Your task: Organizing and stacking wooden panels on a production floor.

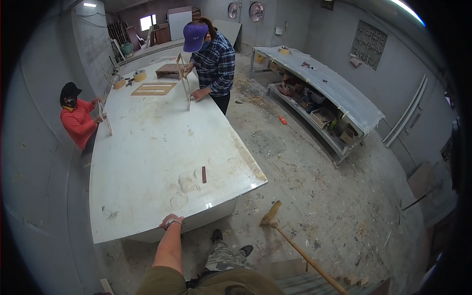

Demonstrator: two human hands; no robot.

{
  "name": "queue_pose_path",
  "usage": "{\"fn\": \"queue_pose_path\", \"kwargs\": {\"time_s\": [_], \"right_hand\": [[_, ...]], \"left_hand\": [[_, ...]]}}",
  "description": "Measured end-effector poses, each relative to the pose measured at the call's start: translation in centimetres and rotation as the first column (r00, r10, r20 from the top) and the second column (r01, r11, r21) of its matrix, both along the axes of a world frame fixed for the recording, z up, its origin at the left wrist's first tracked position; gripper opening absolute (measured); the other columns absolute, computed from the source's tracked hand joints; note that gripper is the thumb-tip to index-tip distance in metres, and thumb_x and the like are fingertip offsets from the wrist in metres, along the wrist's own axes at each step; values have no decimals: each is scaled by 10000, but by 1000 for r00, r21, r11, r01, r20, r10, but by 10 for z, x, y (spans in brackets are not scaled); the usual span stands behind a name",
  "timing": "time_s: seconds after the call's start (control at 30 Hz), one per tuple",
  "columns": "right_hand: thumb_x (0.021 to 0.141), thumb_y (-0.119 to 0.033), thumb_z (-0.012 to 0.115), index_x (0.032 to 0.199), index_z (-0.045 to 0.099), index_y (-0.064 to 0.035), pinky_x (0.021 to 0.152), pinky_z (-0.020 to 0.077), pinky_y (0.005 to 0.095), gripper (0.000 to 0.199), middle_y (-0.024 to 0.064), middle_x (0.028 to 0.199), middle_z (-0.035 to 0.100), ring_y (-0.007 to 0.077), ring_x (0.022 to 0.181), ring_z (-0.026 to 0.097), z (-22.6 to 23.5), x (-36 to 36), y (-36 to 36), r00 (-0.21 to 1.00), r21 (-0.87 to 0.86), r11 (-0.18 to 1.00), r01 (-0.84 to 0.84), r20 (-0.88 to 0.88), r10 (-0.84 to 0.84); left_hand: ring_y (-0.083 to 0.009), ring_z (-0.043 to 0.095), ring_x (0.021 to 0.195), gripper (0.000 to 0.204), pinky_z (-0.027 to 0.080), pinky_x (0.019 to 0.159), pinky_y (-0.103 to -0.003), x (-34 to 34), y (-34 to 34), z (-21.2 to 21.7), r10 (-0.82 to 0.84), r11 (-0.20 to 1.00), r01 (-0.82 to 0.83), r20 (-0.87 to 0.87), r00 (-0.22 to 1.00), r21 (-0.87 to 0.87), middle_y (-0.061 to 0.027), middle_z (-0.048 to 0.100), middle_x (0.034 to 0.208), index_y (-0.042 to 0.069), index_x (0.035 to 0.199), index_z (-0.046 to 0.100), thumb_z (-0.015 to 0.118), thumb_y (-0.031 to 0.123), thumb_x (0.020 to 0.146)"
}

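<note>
White table (142,172): our left hand (171,221) rests on its near edge; we cannot tell its finger spread. Ahead-right of that hand lies a brown strip (204,175).

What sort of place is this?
Probably a workshop, perhaps for woodwork. A slatted wooden-looking frame lies on the big white table near a tape roll, and a bench to the right has clutter stored beneath its top.

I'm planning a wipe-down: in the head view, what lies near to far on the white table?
On the white table: dark red strip → slatted wooden frame → rightmost yellow tape roll.
</note>
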State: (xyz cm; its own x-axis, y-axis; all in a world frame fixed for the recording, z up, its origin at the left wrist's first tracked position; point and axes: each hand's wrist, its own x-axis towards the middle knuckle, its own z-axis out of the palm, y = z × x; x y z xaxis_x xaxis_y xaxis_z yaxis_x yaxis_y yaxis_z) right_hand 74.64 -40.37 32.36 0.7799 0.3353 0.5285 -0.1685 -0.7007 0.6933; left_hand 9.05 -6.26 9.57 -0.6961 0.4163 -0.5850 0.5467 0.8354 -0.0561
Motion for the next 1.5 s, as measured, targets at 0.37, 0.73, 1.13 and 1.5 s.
{"fn": "queue_pose_path", "kwargs": {"time_s": [0.37,0.73,1.13,1.5], "right_hand": [[1056,-411,458,1305,650,-40,1083,320,805,486,231,1280,656,470,1174,613,43,-63,13,990,-900,413,140,137,-36],[1052,-348,494,1260,654,-15,1053,416,719,424,225,1208,683,424,1096,653,24,-42,6,976,-901,403,160,206,74],[977,-444,612,1149,674,10,833,539,546,489,225,1005,701,382,921,682,-42,64,-7,942,436,839,-325,225,248],[1006,-355,589,1195,684,-7,1018,460,615,408,212,1095,713,371,1002,688,-39,67,-1,970,991,106,-79,52,239]], "left_hand": [[-492,539,1313,751,502,1044,-539,0,0,0,-20,1000,20,-17,1000,-1,-234,597,1408,54,1353,643,681,630,874],[-449,572,1299,737,474,1070,-560,4,-1,6,-18,1000,18,-20,1000,18,-206,627,1382,47,1338,653,683,621,877],[-443,568,1305,741,494,1053,-531,8,-2,9,-21,1000,22,-21,1000,16,-222,609,1399,39,1346,643,677,619,886],[-451,575,1294,755,503,1043,-516,8,0,11,-28,999,29,-45,999,14,-244,607,1391,25,1350,636,673,621,888]]}}
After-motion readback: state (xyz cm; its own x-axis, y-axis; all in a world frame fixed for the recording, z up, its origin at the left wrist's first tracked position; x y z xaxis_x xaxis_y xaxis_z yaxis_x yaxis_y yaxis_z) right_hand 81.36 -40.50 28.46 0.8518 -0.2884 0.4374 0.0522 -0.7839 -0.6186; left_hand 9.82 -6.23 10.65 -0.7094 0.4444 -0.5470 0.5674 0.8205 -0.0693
